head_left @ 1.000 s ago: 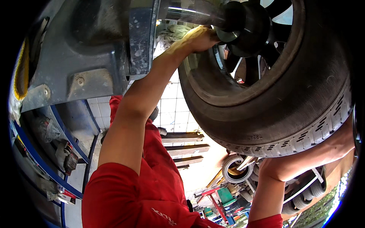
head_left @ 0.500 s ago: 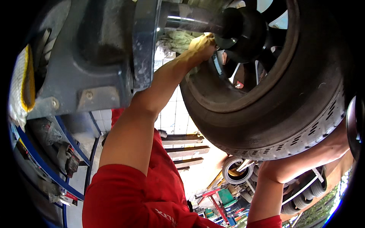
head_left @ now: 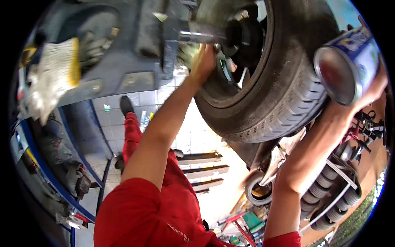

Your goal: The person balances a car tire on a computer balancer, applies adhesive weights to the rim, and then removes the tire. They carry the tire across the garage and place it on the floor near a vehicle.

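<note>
Tyre (head_left: 284,103): black, ribbed tread, seemingly shaft-mounted.

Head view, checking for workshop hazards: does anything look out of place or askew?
A white-and-yellow work glove lies draped loosely over the grey machine housing, left of the mounted tyre. Nothing looks spilled or damaged.

A white cloth glove with a yellow cuff (head_left: 53,76) lay on the grey metal machine housing (head_left: 123,78), towards its left end. Below it ran a blue-edged workbench (head_left: 49,173) cluttered with dark tools too blurred to tell apart. Pale square floor tiles (head_left: 193,136) showed behind, and three dark flat metal bars (head_left: 201,171) lay side by side on them. Further right, a row of black tyres (head_left: 329,197) sat in a rack with silver rails.
</note>
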`<state>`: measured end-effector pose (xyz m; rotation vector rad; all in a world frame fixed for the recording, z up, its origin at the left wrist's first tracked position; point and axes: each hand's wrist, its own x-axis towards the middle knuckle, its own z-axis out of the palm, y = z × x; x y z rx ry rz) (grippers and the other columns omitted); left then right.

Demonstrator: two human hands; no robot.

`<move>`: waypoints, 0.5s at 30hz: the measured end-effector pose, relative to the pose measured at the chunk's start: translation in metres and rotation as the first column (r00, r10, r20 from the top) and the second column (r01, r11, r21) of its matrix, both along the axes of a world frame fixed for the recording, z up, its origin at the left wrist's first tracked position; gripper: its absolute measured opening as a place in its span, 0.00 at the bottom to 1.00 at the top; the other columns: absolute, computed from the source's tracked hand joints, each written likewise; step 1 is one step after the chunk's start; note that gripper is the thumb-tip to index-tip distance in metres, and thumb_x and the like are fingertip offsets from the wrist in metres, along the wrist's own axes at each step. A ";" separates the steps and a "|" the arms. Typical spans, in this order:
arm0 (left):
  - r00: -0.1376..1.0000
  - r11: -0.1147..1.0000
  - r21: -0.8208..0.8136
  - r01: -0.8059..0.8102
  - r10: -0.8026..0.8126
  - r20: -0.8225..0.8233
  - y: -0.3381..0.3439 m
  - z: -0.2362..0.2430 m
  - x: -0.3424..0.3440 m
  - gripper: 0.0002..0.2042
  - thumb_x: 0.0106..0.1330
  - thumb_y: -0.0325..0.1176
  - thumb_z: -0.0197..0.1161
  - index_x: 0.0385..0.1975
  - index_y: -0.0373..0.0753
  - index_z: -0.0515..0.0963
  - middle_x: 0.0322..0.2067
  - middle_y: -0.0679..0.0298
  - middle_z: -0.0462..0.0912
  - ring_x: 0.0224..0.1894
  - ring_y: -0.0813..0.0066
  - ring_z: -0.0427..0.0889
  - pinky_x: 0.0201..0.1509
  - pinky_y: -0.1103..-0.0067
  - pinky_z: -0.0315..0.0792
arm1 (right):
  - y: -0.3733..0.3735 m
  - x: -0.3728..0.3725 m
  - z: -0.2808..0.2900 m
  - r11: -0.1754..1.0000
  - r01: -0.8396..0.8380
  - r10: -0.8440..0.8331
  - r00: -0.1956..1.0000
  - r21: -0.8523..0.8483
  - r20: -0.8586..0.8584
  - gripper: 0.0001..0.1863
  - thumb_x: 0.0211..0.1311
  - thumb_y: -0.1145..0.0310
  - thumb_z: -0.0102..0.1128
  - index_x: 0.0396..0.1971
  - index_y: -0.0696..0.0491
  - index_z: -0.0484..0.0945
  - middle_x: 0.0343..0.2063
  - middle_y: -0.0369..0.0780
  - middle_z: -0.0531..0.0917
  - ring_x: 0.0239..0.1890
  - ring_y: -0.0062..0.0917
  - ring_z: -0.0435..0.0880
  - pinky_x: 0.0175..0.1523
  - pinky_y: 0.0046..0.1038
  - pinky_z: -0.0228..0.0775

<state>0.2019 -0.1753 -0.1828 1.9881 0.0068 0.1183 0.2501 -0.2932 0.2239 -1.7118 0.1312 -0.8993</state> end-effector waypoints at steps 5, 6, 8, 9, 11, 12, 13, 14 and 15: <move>0.986 0.994 0.033 0.100 -0.095 -0.141 0.106 0.062 -0.129 0.10 0.74 0.29 0.56 0.53 0.39 0.72 0.42 0.43 0.80 0.44 0.35 0.80 0.44 0.49 0.74 | 0.000 0.002 -0.007 0.939 -0.166 0.200 0.976 0.301 -0.085 0.22 0.76 0.57 0.54 0.56 0.59 0.76 0.47 0.43 0.84 0.45 0.27 0.86 0.51 0.29 0.80; 0.993 0.993 -0.036 0.111 -0.112 -0.024 0.129 0.082 -0.148 0.09 0.75 0.30 0.57 0.52 0.38 0.75 0.40 0.45 0.81 0.44 0.39 0.80 0.46 0.54 0.76 | -0.003 0.000 -0.006 0.937 -0.197 0.229 0.970 0.290 -0.082 0.23 0.75 0.57 0.55 0.58 0.60 0.74 0.47 0.43 0.83 0.45 0.26 0.85 0.51 0.28 0.79; 0.980 0.985 -0.037 0.169 -0.172 -0.105 0.174 0.158 -0.171 0.06 0.75 0.30 0.60 0.45 0.36 0.78 0.38 0.48 0.81 0.42 0.42 0.81 0.46 0.58 0.76 | 0.008 0.002 -0.006 0.971 -0.159 0.169 0.985 0.176 -0.042 0.27 0.75 0.58 0.55 0.64 0.62 0.69 0.49 0.43 0.81 0.45 0.25 0.83 0.53 0.27 0.77; 0.983 0.988 -0.047 0.147 -0.151 -0.108 0.195 0.185 -0.182 0.06 0.74 0.28 0.60 0.41 0.33 0.80 0.36 0.48 0.81 0.40 0.45 0.82 0.44 0.62 0.76 | 0.005 0.007 -0.011 0.978 -0.129 0.139 0.989 0.162 -0.052 0.30 0.74 0.59 0.55 0.67 0.62 0.66 0.51 0.44 0.80 0.48 0.24 0.81 0.54 0.26 0.75; 0.987 0.990 -0.061 0.129 -0.134 -0.089 0.243 0.256 -0.187 0.05 0.73 0.28 0.62 0.38 0.33 0.79 0.36 0.49 0.80 0.37 0.44 0.81 0.40 0.63 0.75 | 0.015 0.004 -0.005 0.977 -0.124 0.141 0.986 0.174 -0.092 0.30 0.74 0.59 0.55 0.69 0.60 0.65 0.52 0.43 0.79 0.49 0.24 0.80 0.54 0.26 0.74; 0.986 0.993 0.011 0.121 -0.119 -0.113 0.271 0.289 -0.187 0.05 0.73 0.28 0.60 0.36 0.32 0.78 0.34 0.49 0.79 0.36 0.45 0.81 0.39 0.62 0.74 | 0.015 0.002 -0.004 0.977 -0.119 0.137 0.986 0.178 -0.093 0.30 0.74 0.60 0.55 0.69 0.60 0.65 0.52 0.42 0.79 0.49 0.24 0.80 0.54 0.26 0.74; 0.995 0.998 0.001 0.057 -0.056 -0.078 0.295 0.322 -0.183 0.06 0.72 0.27 0.58 0.35 0.32 0.77 0.31 0.49 0.77 0.34 0.45 0.80 0.38 0.63 0.73 | 0.013 0.001 -0.004 0.975 -0.116 0.140 0.984 0.190 -0.115 0.29 0.75 0.60 0.54 0.70 0.58 0.64 0.53 0.42 0.79 0.49 0.23 0.79 0.55 0.25 0.73; 0.999 0.999 0.046 0.020 -0.017 -0.051 0.320 0.359 -0.178 0.06 0.72 0.27 0.57 0.34 0.31 0.76 0.30 0.49 0.77 0.33 0.48 0.79 0.37 0.63 0.73 | 0.013 0.002 -0.004 0.971 -0.144 0.164 0.982 0.192 -0.090 0.29 0.76 0.61 0.54 0.70 0.59 0.64 0.54 0.42 0.78 0.51 0.23 0.79 0.57 0.26 0.72; 0.998 0.995 0.103 -0.015 0.008 0.066 0.346 0.395 -0.169 0.08 0.72 0.29 0.56 0.33 0.31 0.76 0.30 0.51 0.77 0.31 0.53 0.79 0.36 0.65 0.72 | 0.011 0.003 -0.003 0.969 -0.137 0.157 0.984 0.204 -0.089 0.28 0.77 0.61 0.54 0.70 0.59 0.64 0.55 0.42 0.78 0.52 0.23 0.78 0.58 0.26 0.72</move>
